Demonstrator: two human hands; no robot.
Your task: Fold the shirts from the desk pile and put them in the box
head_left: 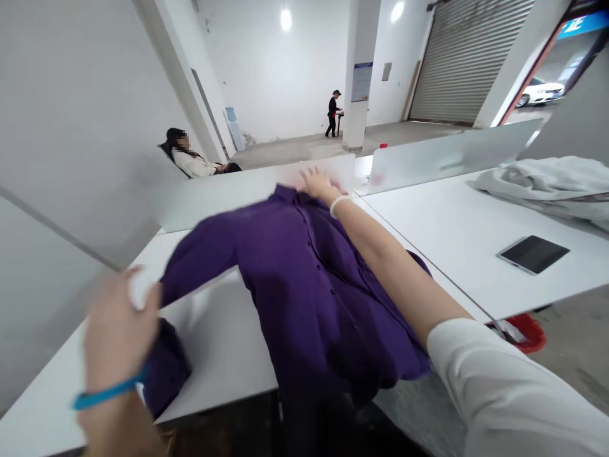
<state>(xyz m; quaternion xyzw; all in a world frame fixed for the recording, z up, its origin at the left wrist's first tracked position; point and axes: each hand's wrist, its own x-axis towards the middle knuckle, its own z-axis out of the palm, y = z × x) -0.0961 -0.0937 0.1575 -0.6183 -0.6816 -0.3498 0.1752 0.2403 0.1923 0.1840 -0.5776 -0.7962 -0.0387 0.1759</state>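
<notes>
A purple shirt (280,273) sprawls across the surface (228,346), collar (286,194) toward the far edge, hem (399,373) overhanging the near one.

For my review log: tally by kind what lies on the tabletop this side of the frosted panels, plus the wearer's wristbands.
Shirt, purple: 1
Pale cloth bundle: 1
Dark-screened device: 1
Wristbands: 2 (blue band, white band)
Total: 5

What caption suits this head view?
A purple shirt lies across a white table, right hand beside its collar, blurred left hand by a sleeve.
</notes>
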